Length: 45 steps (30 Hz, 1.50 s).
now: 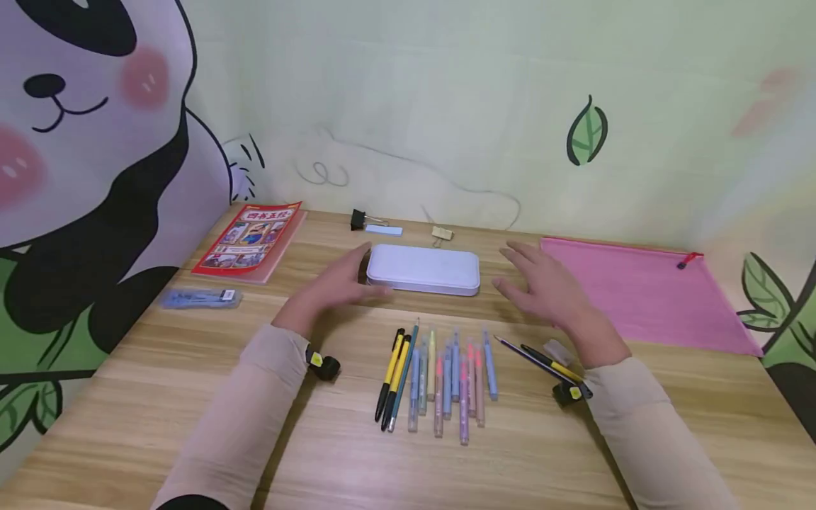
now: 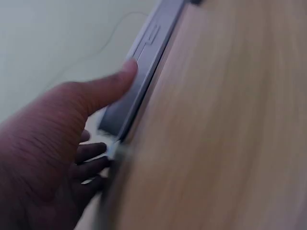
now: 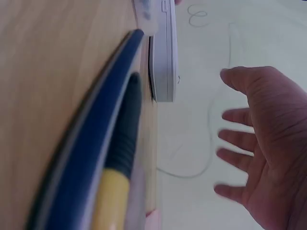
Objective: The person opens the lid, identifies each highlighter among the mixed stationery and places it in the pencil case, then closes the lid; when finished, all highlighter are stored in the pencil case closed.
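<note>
A pale lavender pencil case (image 1: pixel 423 269), closed, lies flat on the wooden table between both hands. My left hand (image 1: pixel 338 287) is at its left end, thumb along the front side and fingers reaching toward the back; in the left wrist view the thumb (image 2: pixel 112 91) overlaps the case's side (image 2: pixel 139 76). To the right of the case, my right hand (image 1: pixel 548 294) hovers with spread fingers and a gap between it and the case. The right wrist view shows that hand (image 3: pixel 273 143) holding nothing, with a dark blue pencil (image 3: pixel 88 143) and a yellow-and-black pen (image 3: pixel 122 158) close by.
In front of the case lie several coloured markers (image 1: pixel 448 382), with yellow-black pens (image 1: pixel 398 375) at their left. A pink zip pouch (image 1: pixel 644 297) is at right. Booklets (image 1: pixel 248 241) and a blue packet (image 1: pixel 200 298) lie left. Binder clips (image 1: pixel 443 233) sit behind the case near the wall.
</note>
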### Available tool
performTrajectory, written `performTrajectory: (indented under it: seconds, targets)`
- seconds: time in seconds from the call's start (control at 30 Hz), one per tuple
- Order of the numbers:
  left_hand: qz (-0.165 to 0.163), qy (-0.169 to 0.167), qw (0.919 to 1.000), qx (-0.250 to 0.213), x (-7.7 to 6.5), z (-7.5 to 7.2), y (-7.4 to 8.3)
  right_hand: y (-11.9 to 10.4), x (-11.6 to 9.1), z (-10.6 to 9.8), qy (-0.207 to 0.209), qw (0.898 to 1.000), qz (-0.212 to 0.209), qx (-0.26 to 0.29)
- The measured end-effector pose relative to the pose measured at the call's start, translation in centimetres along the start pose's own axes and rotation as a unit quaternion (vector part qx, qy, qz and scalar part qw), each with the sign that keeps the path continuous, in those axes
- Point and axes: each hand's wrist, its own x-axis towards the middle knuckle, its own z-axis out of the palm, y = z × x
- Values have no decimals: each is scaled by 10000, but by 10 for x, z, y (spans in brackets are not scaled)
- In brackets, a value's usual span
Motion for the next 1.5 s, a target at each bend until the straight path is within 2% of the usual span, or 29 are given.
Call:
performTrajectory:
  seconds: [0.13,0.23,0.4,0.53,0.6,0.67,0.8,1.03,1.13,1.23,1.33,1.5]
  targets:
    - [64,145,9992,-379,7,12,-11,-15,3,5,-528,9971,-158,517]
    - [155,316,9986,-390,15,17,-13,-31,13,5,-765,9941,-431,644]
    - [267,557,9974,-368,24,16,-13,-60,54,9,-1237,9878,-921,217]
    - [6,570,9962,-653,26,15,-18,-72,89,18,-1652,9766,-1369,-174]
    - [-175,522,9945,-891,26,17,-18,-71,96,23,-1763,9723,-1518,-222]
    - [-292,513,9927,-1049,24,18,-17,-67,101,26,-1728,9700,-1695,-202]
    - [-295,584,9894,-1293,22,13,-14,-61,104,27,-1396,9696,-2007,-111]
    - [-333,621,9846,-1599,18,5,-13,-63,102,21,-978,9584,-2675,-160]
    - [-337,617,9836,-1662,19,4,-11,-65,101,17,-760,9474,-3067,-512]
    - [-375,637,9809,-1798,18,3,-10,-70,103,16,-465,9306,-3499,-970]
    - [-439,647,9785,-1909,17,2,-11,-74,105,15,-356,9190,-3730,-1225]
    - [-444,644,9761,-2026,18,5,-12,-74,103,14,-514,9183,-3728,-1228]
